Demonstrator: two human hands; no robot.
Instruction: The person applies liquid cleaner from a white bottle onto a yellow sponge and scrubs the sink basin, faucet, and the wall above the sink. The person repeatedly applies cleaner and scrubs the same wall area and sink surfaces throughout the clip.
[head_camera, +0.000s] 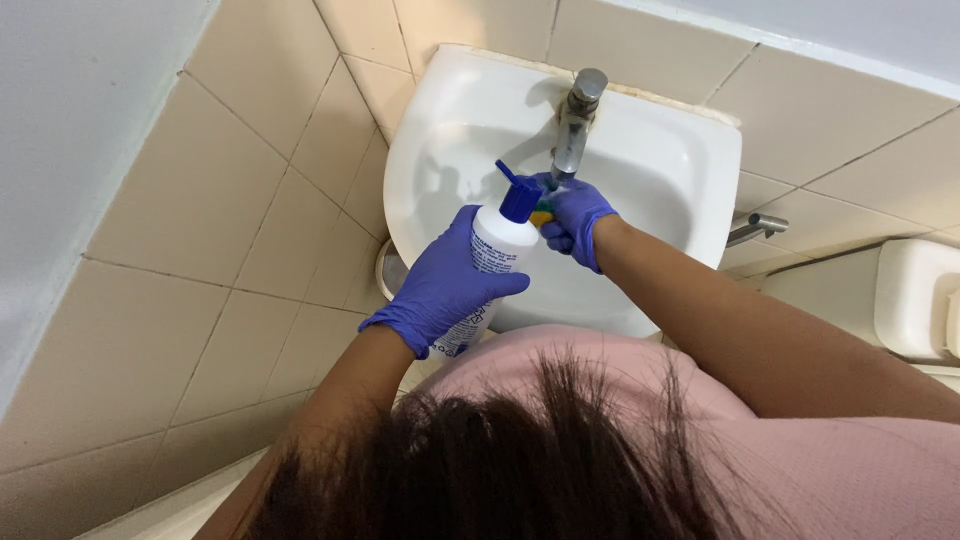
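Pretty early in the job, by the look of it. Bottle (492, 262) already picked up and gripped in the left hand (447, 290), gloved fingers wrapped snug round the white body, blue flip cap (518, 193) popped open and tipped toward the right hand (574, 220). Right hand curled tight over something yellow and green, most likely a small sponge (541, 214), held right under the tap (573, 125) and over the sink (640, 160). So: gloves on, cap open, bottle aimed at the sponge, all hovering above the bowl. Can't tell if any liquid actually coming out of the nozzle, and no water visibly running from the tap either. Bowl looks dry and unscrubbed as far as visible, so guessing the soaping and wiping mostly still to do. Bit of brownish grime along the back edge of the sink where it meets the tiles. Now the count: one bottle, one sponge, one tap, one sink, two purple gloves. Also one chrome pipe or handle (755, 227) sticking out of the wall just right of the sink, and one white fixture (915, 295) further right, cut off by the frame, so no idea what exactly. Beige wall tiles (200, 190) all round, too many cut off to count properly.
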